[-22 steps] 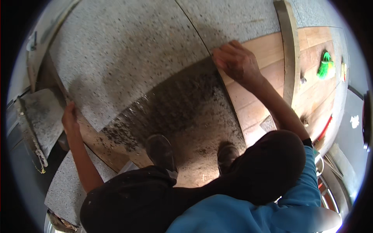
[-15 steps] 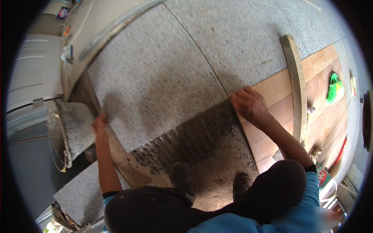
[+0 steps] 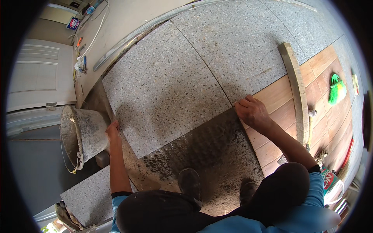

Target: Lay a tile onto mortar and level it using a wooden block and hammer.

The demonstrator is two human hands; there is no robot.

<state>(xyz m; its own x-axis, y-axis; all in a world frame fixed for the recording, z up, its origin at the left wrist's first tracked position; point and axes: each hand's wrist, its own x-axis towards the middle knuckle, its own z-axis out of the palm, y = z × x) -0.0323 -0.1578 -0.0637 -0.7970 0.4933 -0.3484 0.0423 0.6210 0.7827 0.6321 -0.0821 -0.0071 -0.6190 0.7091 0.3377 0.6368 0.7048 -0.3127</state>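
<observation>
A large grey speckled floor tile lies in front of me, its near edge over dark ridged mortar. At the tile's left edge is my left hand, its fingers closed at the rim. My right hand is closed at the near right corner, where the tile meets a neighbouring speckled tile and wood-look tiles. The fingertips of both hands are partly hidden.
A mortar-stained bucket lies tipped beside my left hand. Another speckled tile is at the lower left. To the right are a wooden bar and a bright green item. My shoes stand on the rough floor.
The view has shifted, so the tile, bucket and hands appear slightly farther right and lower. Both hands keep their places at the tile's edges.
</observation>
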